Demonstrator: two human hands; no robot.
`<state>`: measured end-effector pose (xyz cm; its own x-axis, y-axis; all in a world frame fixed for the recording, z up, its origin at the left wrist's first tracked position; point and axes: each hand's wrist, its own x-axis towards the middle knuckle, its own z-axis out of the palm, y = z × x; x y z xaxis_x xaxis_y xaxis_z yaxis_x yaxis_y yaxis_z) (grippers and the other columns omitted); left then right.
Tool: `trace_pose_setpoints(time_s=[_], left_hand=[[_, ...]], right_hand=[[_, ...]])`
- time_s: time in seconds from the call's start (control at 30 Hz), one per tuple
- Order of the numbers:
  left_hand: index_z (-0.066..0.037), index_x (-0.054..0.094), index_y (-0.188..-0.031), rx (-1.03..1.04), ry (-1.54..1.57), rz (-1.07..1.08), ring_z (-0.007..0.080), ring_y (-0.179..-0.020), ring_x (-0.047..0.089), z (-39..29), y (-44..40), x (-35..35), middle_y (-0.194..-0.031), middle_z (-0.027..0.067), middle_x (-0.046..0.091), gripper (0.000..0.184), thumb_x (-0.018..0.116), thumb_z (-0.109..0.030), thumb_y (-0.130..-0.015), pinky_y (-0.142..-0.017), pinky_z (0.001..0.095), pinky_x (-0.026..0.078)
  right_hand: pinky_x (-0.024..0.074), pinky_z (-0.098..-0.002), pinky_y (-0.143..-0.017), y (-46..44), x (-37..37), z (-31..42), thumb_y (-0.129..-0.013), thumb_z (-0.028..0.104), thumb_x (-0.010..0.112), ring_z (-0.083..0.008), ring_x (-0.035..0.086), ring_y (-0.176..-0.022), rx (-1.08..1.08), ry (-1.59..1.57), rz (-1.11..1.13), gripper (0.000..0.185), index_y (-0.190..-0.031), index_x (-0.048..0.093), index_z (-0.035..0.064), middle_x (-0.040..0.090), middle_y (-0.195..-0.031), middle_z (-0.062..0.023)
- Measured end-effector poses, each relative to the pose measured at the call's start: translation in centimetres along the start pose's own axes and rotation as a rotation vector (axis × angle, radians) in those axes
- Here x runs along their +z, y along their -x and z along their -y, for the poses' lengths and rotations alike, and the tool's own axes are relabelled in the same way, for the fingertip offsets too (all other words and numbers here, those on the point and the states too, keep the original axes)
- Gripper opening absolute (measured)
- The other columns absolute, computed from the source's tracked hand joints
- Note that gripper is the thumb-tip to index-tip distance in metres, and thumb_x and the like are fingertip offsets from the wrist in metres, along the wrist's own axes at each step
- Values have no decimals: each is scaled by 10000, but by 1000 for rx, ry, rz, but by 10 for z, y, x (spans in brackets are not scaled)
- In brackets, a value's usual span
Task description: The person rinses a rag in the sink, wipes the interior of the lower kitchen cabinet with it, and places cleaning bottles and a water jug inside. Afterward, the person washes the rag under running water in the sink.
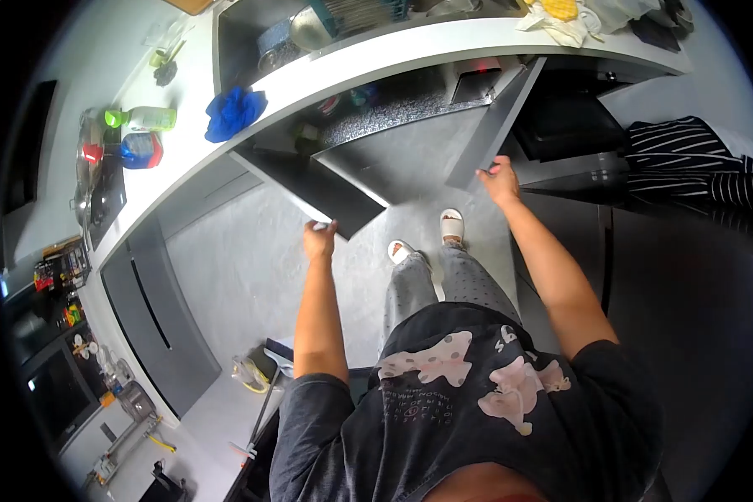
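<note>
Both doors of the cabinet under the counter stand swung outward. My left hand (pixel 319 240) is closed on the outer edge of the left cabinet door (pixel 314 188). On the other side, my right hand (pixel 500 181) pinches the edge of the right cabinet door (pixel 495 125). Between the doors the cabinet interior shows a shiny silver-lined floor (pixel 402 115). A few items sit inside in shadow, too dark to name. A grey box-like thing (pixel 477 82) with a small red light is at the inside right.
Above runs a white countertop (pixel 376 52) with a sink (pixel 259 21), a crumpled blue cloth (pixel 234 114), a green-capped bottle (pixel 146 118) and a yellow cloth (pixel 560 10). Striped fabric (pixel 694 159) hangs at right. My slippered feet stand on the grey floor (pixel 234 243).
</note>
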<state>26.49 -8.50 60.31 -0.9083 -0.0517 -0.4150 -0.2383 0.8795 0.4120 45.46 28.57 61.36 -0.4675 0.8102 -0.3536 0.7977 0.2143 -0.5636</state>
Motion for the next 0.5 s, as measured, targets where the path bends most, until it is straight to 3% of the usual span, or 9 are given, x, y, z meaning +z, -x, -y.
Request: trace_pose_setpoints(time_s=[0.1,0.17,0.27,0.33,0.37,0.43,0.5], left_hand=[[-3,488,-1108,9,57,-4,276,-887,621,-48,1,20,-888,164,658,650,763,-372,-648,-798,338,460],[-7,484,-1118,-16,221,28,252,-888,611,-84,7,26,-923,157,653,588,748,-301,-683,-802,336,455],[-11,318,-1311,-119,920,255,262,-1145,463,-101,-7,51,-1222,171,510,636,649,-183,-795,-975,380,335],[-50,212,-1352,-125,1151,320,234,-1234,388,-114,1,53,-1273,110,484,643,590,-143,-840,-1040,426,212],[-86,214,-1364,-140,1190,377,239,-1232,383,-120,7,50,-1331,101,424,626,571,-154,-854,-1043,415,229],[-102,217,-1366,-119,1137,485,239,-1225,388,-118,17,47,-1327,101,427,602,550,-155,-867,-1036,414,243],[-130,231,-1366,-87,1002,595,236,-1201,407,-111,35,44,-1319,99,435,556,513,-158,-888,-1019,411,275]], right_hand=[[455,-354,-789,-14,19,25,-701,296,722,-270,582,-888,-20,-58,75,537,-1129,482,77,600,-951,-104],[450,-350,-820,-22,28,37,-723,300,695,-269,577,-932,-86,-155,186,569,-1204,460,106,602,-1023,-107],[447,-336,-843,-19,27,58,-760,258,651,-259,573,-966,-156,-204,338,575,-1273,428,123,601,-1066,-97],[444,-339,-848,-13,27,55,-768,252,641,-261,570,-979,-162,-235,427,550,-1260,437,115,601,-1071,-98],[444,-339,-848,-9,26,50,-768,252,641,-261,570,-979,-163,-229,430,550,-1260,437,115,601,-1071,-98],[464,-320,-791,-1,33,19,-784,231,639,-223,584,-900,-240,-86,476,534,-1258,434,96,605,-1047,-107],[458,-337,-807,11,37,-24,-780,239,639,-248,585,-928,-285,20,523,510,-1230,455,85,614,-1022,-126]])
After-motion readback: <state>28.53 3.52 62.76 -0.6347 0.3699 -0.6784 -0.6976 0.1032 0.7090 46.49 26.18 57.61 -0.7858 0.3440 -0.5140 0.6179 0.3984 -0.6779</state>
